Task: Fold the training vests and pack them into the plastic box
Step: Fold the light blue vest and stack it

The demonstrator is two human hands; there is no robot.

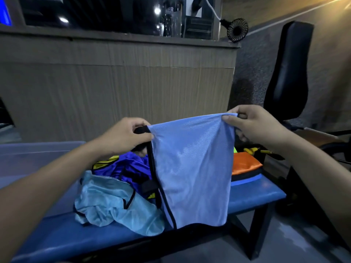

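Vest [191,168] is held up above the bench [252,198], apparently to hang flat for folding. Its top corners are pinched by the left hand [129,137] and right hand [254,126], spread apart.

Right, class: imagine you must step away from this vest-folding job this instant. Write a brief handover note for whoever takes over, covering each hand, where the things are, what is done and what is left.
Left hand: pinches the light blue vest at its black-trimmed top corner.
Right hand: pinches the other top corner; the vest hangs in the air above the blue bench.
Pile of unfolded vests lies on the bench, left of the held one. Orange folded vest sits behind it to the right.
Plastic box: far left on the bench; contents cannot be seen.
Left: fold the held vest, then the pile, and pack all.
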